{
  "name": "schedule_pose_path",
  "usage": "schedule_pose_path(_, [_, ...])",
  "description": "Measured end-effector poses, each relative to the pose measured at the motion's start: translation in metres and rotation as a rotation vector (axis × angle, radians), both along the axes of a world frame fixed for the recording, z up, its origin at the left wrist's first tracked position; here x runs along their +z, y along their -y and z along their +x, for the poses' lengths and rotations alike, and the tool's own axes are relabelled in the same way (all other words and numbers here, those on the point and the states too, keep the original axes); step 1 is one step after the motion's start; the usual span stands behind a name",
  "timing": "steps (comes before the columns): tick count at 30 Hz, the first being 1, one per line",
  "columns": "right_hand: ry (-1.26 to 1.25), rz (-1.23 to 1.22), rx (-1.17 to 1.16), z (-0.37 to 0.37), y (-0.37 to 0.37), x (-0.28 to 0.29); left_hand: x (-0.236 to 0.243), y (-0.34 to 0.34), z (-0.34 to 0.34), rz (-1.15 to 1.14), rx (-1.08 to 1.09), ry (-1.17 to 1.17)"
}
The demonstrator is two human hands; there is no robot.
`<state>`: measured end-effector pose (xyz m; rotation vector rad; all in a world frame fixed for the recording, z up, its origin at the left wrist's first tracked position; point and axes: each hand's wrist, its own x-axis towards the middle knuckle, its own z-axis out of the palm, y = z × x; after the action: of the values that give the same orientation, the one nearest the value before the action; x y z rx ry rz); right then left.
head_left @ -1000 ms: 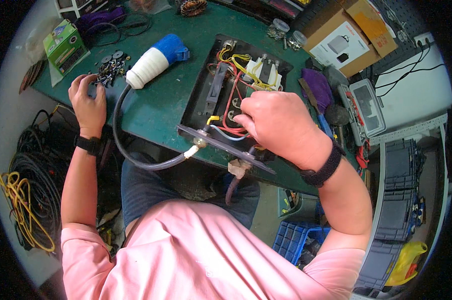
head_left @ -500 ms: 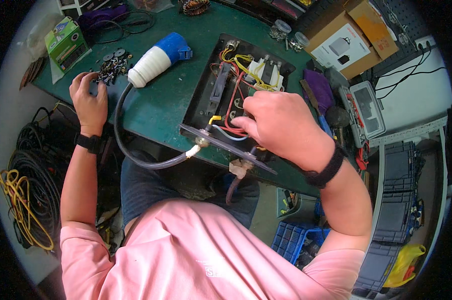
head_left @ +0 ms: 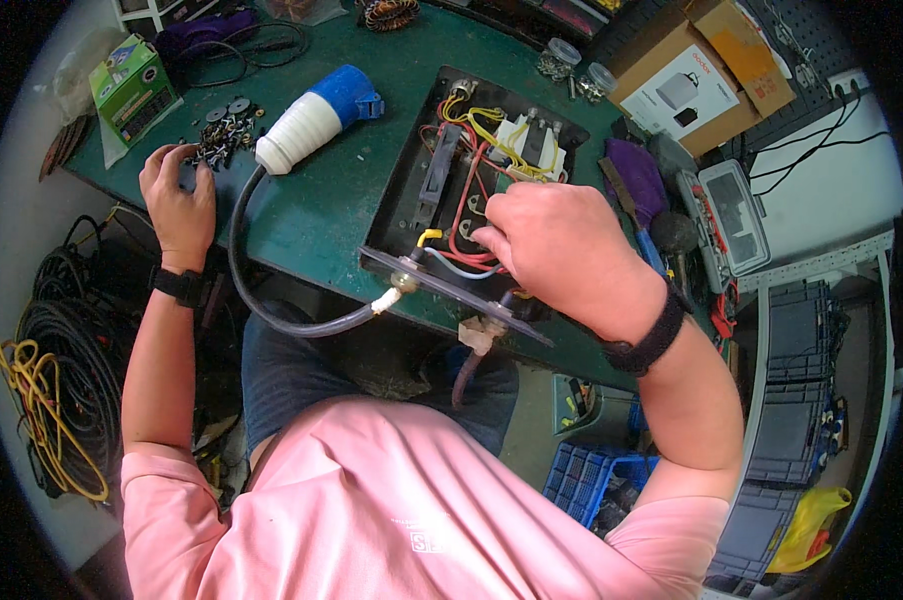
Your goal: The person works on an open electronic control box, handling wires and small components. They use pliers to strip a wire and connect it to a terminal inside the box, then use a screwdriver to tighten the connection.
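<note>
A shallow black electrical enclosure point(head_left: 399, 205) lies open on the bench, with red, yellow and blue wires and a white component block inside. My right hand point(head_left: 561, 235) is over its right side, thumb and fingers closed together. Whatever they grip is hidden behind the hand. Along the near end stands a dark end plate point(head_left: 451, 294) with two cable glands. A black cable point(head_left: 239, 235) runs from one gland to a blue and white industrial plug point(head_left: 316, 118). At far left, my left hand point(head_left: 179, 210) rests by a pile of small screws point(head_left: 226, 138), thumb and fingers apart.
A green box point(head_left: 133, 88) stands at the back left. Jars of hardware point(head_left: 559, 60) and a cardboard box point(head_left: 706, 85) are at the back right. A clear-lidded case point(head_left: 731, 215) sits at the right edge. Coiled cables point(head_left: 66, 370) hang left; blue crates point(head_left: 581, 480) stand below right.
My right thumb and fingers have shifted slightly over the enclosure, the thumb drawn in a little. My left hand stays by the screw pile.
</note>
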<state>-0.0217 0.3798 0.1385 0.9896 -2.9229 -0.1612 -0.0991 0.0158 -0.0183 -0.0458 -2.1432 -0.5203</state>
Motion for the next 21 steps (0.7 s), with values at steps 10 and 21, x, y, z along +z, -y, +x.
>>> schedule_pose_path(10, [-0.005,-0.017,-0.015,0.0030,-0.0001,0.0004,-0.0010,0.0008,0.0005,0.000,-0.004,0.005])
schedule_pose_path(21, [-0.018,-0.058,-0.023,0.0039,0.0009,0.0050,-0.0004,0.0002,-0.0001,0.014,0.016,0.032])
